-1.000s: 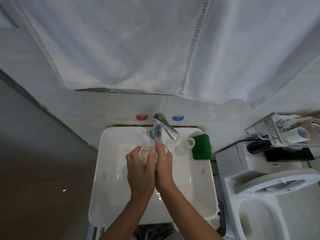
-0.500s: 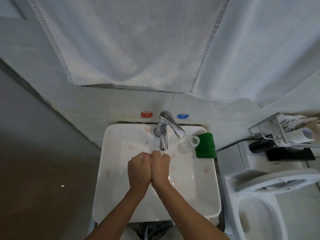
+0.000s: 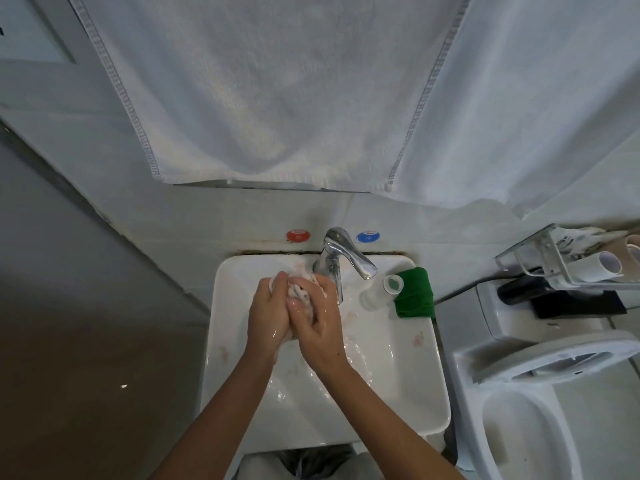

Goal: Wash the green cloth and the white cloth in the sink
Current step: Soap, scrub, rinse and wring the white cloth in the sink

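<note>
Now both hands are over the white sink (image 3: 408, 403), close to the chrome tap (image 3: 337, 263). The left hand (image 3: 268, 311) and the right hand (image 3: 320, 322) are pressed together, w/ the white cloth (image 3: 300, 295) bunched up between them. Fingers of both hands are curled round it, so each hand grips the cloth; only small parts of it show between the fingers & above the knuckles. Both hands look wet and shiny. If water runs from the tap, I cannot tell.

The green cloth (image 3: 414, 294) lies folded on the back right corner of the sink rim, not touched by any hand. Just beside it, on its left, stands a small clear bottle (image 3: 384, 289) w/ a white cap, under the tap lever.

On the wall behind the tap are a red round mark (image 3: 298, 235) at left & a blue one (image 3: 368, 236) at right. A big white towel (image 3: 277, 91) hangs above. At right is a toilet (image 3: 540, 393), and over it a wire rack (image 3: 568, 259) w/ paper rolls.
</note>
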